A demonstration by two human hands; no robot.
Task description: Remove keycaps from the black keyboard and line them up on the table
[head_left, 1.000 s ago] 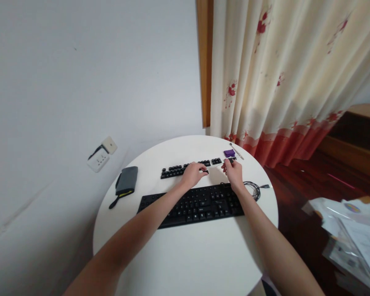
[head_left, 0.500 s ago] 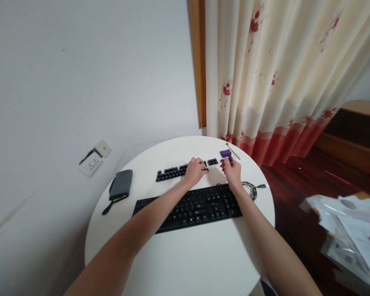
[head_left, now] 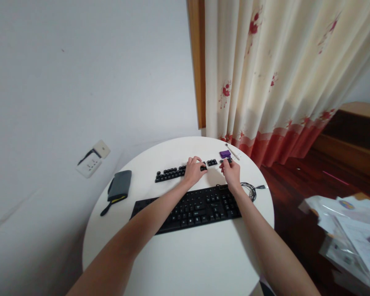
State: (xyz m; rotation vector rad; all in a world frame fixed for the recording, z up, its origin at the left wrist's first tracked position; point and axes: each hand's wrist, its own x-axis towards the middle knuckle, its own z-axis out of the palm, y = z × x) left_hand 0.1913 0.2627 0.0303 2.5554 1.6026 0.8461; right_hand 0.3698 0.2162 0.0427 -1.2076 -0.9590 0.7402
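Observation:
My left hand (head_left: 194, 170) is at the right end of rows of loose black keycaps (head_left: 169, 174), its thumb and fingers closed round a keycap (head_left: 204, 168) there. My right hand (head_left: 231, 172) is closed a little to the right, gripping what looks like a wire keycap puller (head_left: 217, 166); its thin wire points left, and its grip is largely hidden by my fingers. A small block of keycaps (head_left: 212, 162) lies between the hands, and a few more show behind my right hand. Below my arms lies a black keyboard (head_left: 200, 209), partly covered by them.
On the round white table (head_left: 185, 263) lie a grey zip pouch (head_left: 121, 185) at left, a purple cloth (head_left: 225, 154) and a thin brush (head_left: 232, 151) at the back right. A coiled cable (head_left: 250, 191) sits by the keyboard. Papers (head_left: 351, 222) are stacked at right.
My left hand has lowered the keycap from just off the row's end to among the loose keycaps. The right hand stays nearly still, still gripping the puller.

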